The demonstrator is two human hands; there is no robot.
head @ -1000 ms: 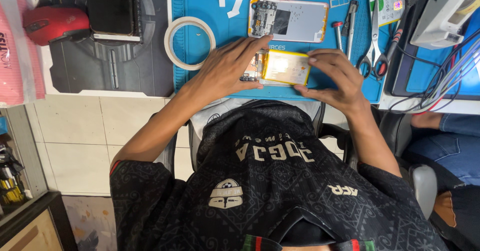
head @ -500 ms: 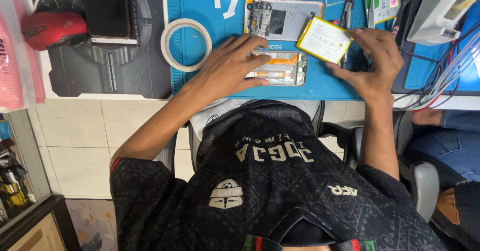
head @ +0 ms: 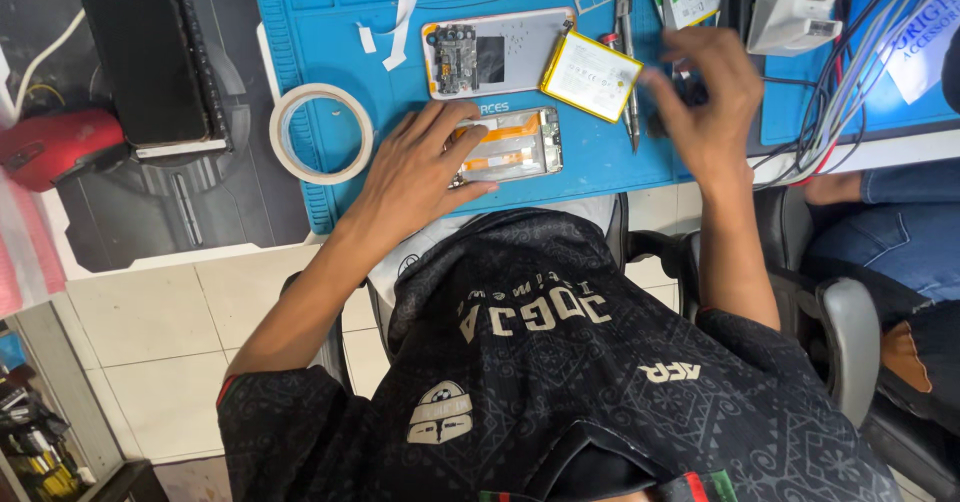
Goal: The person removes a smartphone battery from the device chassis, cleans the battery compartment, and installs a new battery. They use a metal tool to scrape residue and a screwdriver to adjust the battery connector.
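Two hands: both are working over the blue repair mat (head: 320, 112), with an opened phone between them.
Change: half a second ago the right hand was holding the yellow-edged battery (head: 592, 75) lifted over the mat's right side; now the battery is lying flat on the mat, free of any hand, just right of the white back cover (head: 497, 52).
Before that: a second ago the battery was sitting over the phone frame, under both hands.
Meaning: the battery appears to be out of the phone and set aside, so the frame's inside is standing exposed for the disassembly work in hand.
Left hand (head: 415, 167): it is lying palm down with fingers spread and flat, pressing on the left end of the phone frame (head: 510, 145), pinning it rather than gripping it.
Phone frame: it is resting on the mat below the back cover, its orange flex strips showing.
Right hand (head: 705, 92): it is reaching toward the mat's right edge, fingers loosely curled and blurred by motion; it seems empty, though I cannot tell for sure whether the fingertips are closing on anything.
Left arm: it is extending diagonally from the shoulder up to the frame.
Right arm: it is stretching nearly straight forward.
Nearby: a pair of tweezers (head: 628, 62) is lying just right of the battery, and a tape roll (head: 321, 133) is sitting at the mat's left edge.
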